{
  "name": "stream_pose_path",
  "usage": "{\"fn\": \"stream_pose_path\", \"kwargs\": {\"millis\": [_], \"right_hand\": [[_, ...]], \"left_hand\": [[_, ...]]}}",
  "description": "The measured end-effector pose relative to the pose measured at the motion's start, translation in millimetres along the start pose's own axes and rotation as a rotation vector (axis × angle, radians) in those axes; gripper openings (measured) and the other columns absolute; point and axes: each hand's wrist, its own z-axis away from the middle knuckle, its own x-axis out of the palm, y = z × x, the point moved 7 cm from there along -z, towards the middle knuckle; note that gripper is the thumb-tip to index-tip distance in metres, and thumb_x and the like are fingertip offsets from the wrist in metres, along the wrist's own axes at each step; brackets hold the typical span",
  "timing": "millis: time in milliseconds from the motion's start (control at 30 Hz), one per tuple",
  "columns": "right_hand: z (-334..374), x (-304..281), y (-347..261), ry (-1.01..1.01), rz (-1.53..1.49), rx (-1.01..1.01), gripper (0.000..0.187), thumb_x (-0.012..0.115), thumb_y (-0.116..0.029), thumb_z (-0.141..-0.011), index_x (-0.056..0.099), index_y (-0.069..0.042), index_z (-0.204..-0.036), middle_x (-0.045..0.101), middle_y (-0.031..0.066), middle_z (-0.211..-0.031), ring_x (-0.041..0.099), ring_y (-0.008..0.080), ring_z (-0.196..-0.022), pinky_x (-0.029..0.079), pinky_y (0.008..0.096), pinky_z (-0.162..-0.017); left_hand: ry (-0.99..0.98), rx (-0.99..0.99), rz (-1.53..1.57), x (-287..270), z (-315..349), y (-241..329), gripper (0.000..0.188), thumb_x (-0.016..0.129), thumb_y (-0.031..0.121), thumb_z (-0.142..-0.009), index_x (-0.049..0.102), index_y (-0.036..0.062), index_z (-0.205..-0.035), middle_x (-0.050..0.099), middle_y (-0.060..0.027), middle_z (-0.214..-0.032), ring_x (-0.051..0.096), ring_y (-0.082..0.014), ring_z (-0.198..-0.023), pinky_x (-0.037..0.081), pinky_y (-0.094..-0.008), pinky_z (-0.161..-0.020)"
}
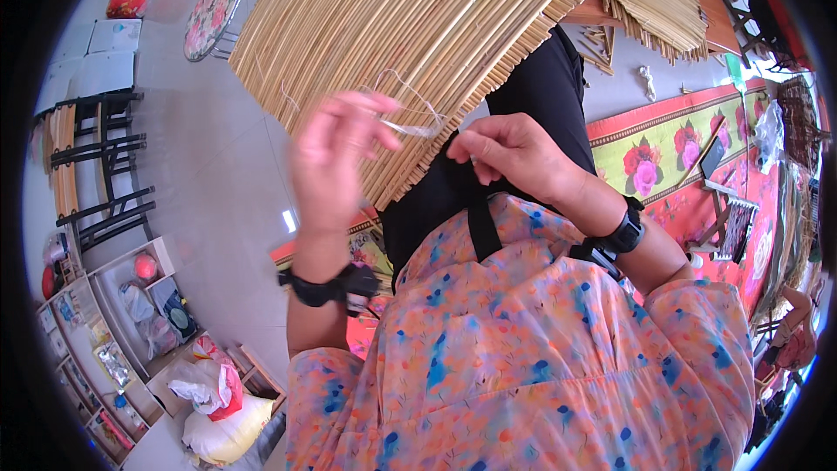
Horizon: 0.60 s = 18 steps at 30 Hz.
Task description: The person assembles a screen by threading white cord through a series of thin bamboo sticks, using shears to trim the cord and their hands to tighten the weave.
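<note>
A mat of straw-coloured stalks (384, 44), laid side by side, slopes across the space in front of me, its near edge by my lap. My left hand (340, 144) is over the mat's lower left part, smeared by motion, with its fingers drawn in. Thin white thread (411, 130) runs from its fingertips in a small bunch and a loose loop over the stalks. Just right of the mat's near edge, my right hand (519, 153) is closed in a pinch, thumb against forefinger. Whatever sits between those fingertips is too small to make out.
A flowered round stool (214, 14) stands at the far left, with folded black-legged furniture (100, 157) below it. Shelves (96, 340) and bags (222, 419) fill the lower left. A red floral mat (645, 161) lies at right, under a small wooden stand (732, 222).
</note>
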Motion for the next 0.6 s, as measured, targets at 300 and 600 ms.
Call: {"fn": "stream_pose_path", "kwargs": {"millis": [300,600], "right_hand": [[-18,-17,46,0.312,-0.340,0.243,0.040,0.069,-0.035,-0.088,0.057,-0.002,-0.108,0.060,0.0058,-0.093,0.056,0.0130,-0.076,0.048,0.0265,-0.059],[-32,-13,31,0.459,-0.439,0.225,0.032,0.071,-0.025,-0.086,0.060,-0.001,-0.105,0.063,0.0058,-0.094,0.061,0.0146,-0.083,0.052,0.0284,-0.066]], "left_hand": [[-0.148,0.113,-0.550,-3,-22,-4,0.010,0.062,0.000,-0.089,0.064,0.0012,-0.099,0.062,-0.0043,-0.084,0.064,-0.0123,-0.067,0.051,-0.0247,-0.062],[-0.289,0.428,-1.180,48,-12,-38,0.007,0.066,0.011,-0.084,0.059,0.0093,-0.086,0.054,-0.0055,-0.081,0.061,-0.0269,-0.059,0.048,-0.0374,-0.050]]}}
